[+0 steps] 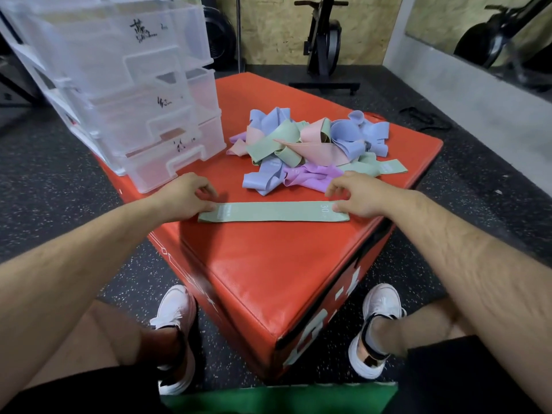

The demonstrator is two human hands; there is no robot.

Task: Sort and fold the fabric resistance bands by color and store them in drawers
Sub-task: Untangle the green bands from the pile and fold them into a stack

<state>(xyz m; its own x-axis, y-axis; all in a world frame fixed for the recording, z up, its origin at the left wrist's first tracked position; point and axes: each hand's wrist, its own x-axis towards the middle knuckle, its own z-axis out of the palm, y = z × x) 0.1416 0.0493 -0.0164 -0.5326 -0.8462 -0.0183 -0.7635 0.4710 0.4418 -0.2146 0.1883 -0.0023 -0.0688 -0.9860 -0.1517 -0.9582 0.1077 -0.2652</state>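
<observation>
Got the green band (273, 212) flat on the red box (268, 264), pinched at either end by left hand (191, 194) and right hand (355, 192). Looks light, floppy, stretchy; best held by those ends for folding

Red padded box (268, 264) standing on speckled floor (478, 180), carrying clear drawer unit (134, 115), tangled band pile (313, 144), green band (268, 212) lying flat.

Faint white print on a pale green band (273, 212), red-orange box (263, 261) with white markings on its sides, pile (313, 144) of lilac-blue, pink, mint and purple bands, clear drawers (134, 85) with black handwriting, black floor (463, 189) flecked white, white shoes (176, 306), green block (283, 398).
</observation>
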